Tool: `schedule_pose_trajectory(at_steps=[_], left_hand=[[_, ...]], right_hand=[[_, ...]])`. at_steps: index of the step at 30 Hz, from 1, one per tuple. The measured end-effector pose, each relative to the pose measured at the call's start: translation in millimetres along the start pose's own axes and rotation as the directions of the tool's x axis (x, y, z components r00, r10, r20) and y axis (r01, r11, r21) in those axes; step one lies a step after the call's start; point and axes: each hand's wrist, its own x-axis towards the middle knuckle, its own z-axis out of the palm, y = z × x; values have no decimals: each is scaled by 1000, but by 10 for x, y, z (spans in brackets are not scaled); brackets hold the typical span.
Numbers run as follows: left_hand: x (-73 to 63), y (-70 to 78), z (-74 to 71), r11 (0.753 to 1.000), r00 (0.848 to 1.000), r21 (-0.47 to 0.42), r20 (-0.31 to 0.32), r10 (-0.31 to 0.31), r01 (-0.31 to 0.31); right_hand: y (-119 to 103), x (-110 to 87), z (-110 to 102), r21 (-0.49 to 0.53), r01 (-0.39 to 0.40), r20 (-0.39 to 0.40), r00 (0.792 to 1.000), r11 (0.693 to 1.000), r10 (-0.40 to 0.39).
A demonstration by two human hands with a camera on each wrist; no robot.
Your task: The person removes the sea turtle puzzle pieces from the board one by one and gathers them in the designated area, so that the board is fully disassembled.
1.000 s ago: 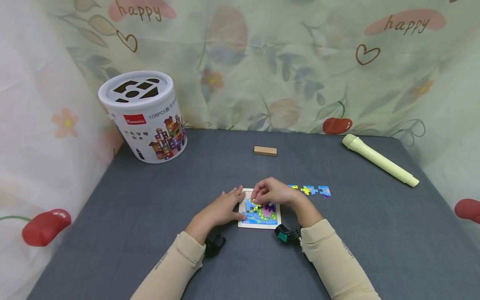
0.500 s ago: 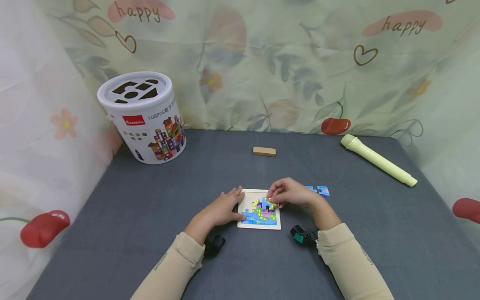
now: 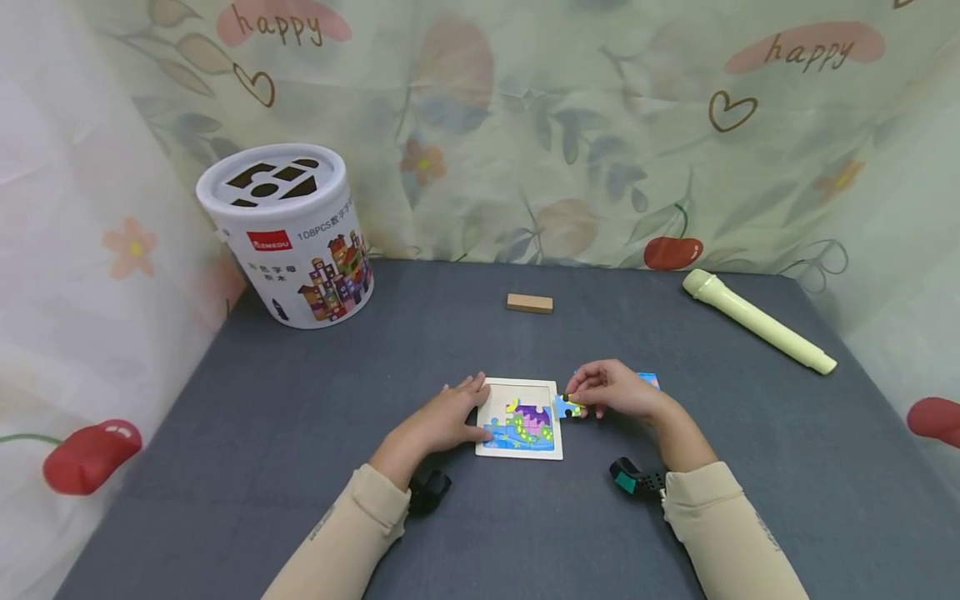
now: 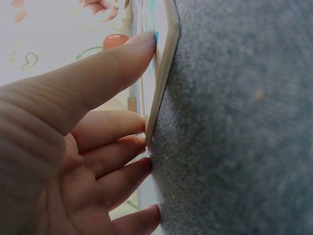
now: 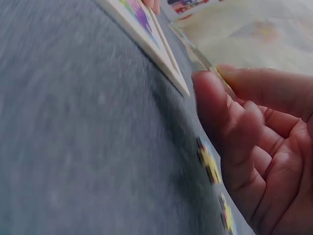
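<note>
A small wooden puzzle tray (image 3: 519, 455) lies on the dark table, its lower part filled with joined blue, green and purple jigsaw pieces (image 3: 528, 432). My left hand (image 3: 438, 418) rests at the tray's left side, fingers extended, with the thumb (image 4: 142, 49) on the tray's face by the border. Just off the tray's right edge, my right hand (image 3: 618, 390) pinches a blue and yellow jigsaw piece (image 3: 567, 407) between thumb and fingers. The right wrist view shows that piece (image 5: 198, 51) edge-on. Beneath this hand lie two loose jigsaw pieces (image 5: 210, 161), partly hidden in the head view.
A small wooden block (image 3: 529, 303) lies behind the tray. At the back left stands a large white printed tub (image 3: 311, 250) with a lid of shaped holes. A pale yellow microphone-shaped stick (image 3: 757, 321) lies at the right. Patterned cloth (image 3: 480, 167) hangs behind the table.
My right hand has moved right, from above the tray to just beyond its right edge, carrying the pinched jigsaw piece. My left hand has stayed at the tray's left side.
</note>
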Motion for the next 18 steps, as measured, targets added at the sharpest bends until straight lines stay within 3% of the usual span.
schedule_pose_trajectory(at_steps=[18], left_hand=[[5, 8, -3, 1000, 1000, -2, 14, -19, 19]], right_hand=[[177, -250, -126, 102, -41, -61, 997, 994, 48]])
